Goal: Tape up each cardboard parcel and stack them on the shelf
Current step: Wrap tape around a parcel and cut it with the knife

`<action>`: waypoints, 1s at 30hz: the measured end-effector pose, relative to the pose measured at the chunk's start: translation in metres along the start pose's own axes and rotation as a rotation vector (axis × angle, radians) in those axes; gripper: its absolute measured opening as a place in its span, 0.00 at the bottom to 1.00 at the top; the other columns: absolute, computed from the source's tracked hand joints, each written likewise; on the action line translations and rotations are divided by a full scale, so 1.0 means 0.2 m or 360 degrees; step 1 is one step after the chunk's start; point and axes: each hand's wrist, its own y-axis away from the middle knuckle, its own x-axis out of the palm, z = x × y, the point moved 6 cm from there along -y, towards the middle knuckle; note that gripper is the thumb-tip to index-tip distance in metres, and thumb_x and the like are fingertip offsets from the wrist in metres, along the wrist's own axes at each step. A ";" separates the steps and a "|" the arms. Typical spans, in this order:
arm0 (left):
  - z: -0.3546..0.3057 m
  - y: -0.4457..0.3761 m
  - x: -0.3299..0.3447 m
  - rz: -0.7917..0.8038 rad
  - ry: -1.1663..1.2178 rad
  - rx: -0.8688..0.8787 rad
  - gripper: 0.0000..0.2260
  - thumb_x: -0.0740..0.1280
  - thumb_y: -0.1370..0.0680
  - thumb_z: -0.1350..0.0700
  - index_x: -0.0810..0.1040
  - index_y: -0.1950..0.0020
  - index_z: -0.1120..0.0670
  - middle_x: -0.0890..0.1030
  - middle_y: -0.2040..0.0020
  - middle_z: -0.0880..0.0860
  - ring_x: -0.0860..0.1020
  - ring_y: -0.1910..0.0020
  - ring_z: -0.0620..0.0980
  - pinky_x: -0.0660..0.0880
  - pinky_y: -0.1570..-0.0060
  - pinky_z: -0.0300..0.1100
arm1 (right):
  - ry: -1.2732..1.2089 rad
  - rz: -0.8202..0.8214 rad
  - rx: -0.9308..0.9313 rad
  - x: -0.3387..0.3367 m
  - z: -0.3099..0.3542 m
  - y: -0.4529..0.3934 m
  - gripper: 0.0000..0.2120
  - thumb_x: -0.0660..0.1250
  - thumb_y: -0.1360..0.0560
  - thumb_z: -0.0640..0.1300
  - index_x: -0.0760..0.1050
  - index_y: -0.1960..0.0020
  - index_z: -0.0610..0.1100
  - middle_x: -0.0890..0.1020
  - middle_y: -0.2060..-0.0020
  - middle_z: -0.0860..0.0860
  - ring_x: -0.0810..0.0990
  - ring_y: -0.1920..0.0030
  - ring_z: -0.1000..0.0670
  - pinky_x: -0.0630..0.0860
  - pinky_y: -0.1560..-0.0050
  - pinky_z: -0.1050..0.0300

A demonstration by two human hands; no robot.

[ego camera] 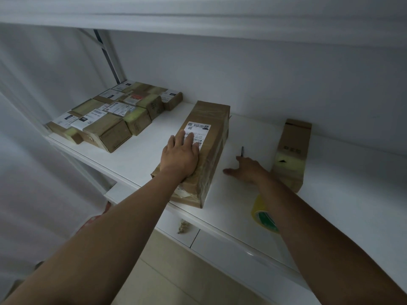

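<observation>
My left hand [179, 154] lay flat, fingers straight, on the long parcel [202, 150] on the shelf [242, 205]. My right hand [246, 170] rested spread beside it, holding nothing.

We see a long brown cardboard parcel [204, 150] wrapped in glossy clear tape, its white paper label [197, 134] matt. The white shelf board [242, 201] looks smooth and faintly shiny. The yellow tape roll [263, 213] has a slick plastic sheen.

Brown parcel [204, 150], white label [197, 134]; yellow tape roll [261, 211]; white shelf [242, 194].
</observation>
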 end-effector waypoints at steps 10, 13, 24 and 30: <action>-0.01 0.01 -0.01 -0.0003 -0.0004 -0.0024 0.23 0.45 0.15 0.44 0.59 0.21 0.50 0.57 0.20 0.54 0.57 0.23 0.57 0.59 0.27 0.55 | -0.1095 0.0218 -0.0705 -0.03 0.25 0.20 0.24 0.67 0.24 0.60 0.82 0.54 0.36 0.84 0.57 0.38 0.80 0.58 0.46 0.74 0.52 0.49; -0.01 0.01 -0.01 0.0003 0.0002 -0.0033 0.24 0.46 0.15 0.44 0.58 0.21 0.50 0.57 0.20 0.54 0.56 0.23 0.57 0.58 0.26 0.55 | -0.1145 0.0257 -0.0824 -0.02 0.28 0.21 0.15 0.70 0.23 0.46 0.80 0.57 0.33 0.82 0.61 0.36 0.77 0.60 0.45 0.73 0.55 0.51; -0.01 0.00 -0.01 -0.0006 0.0010 -0.0025 0.24 0.46 0.15 0.44 0.59 0.21 0.50 0.58 0.20 0.54 0.58 0.24 0.57 0.61 0.28 0.55 | -0.1430 0.0225 -0.0891 -0.07 0.25 0.25 0.04 0.69 0.23 0.36 0.82 0.56 0.40 0.84 0.64 0.42 0.80 0.60 0.41 0.77 0.57 0.55; 0.00 -0.01 0.00 0.0010 0.0025 -0.0011 0.25 0.47 0.16 0.41 0.59 0.22 0.50 0.57 0.20 0.54 0.58 0.24 0.59 0.60 0.27 0.56 | -0.1444 0.0240 -0.0848 -0.07 0.26 0.25 0.05 0.69 0.23 0.36 0.82 0.57 0.42 0.84 0.64 0.42 0.80 0.60 0.41 0.78 0.55 0.53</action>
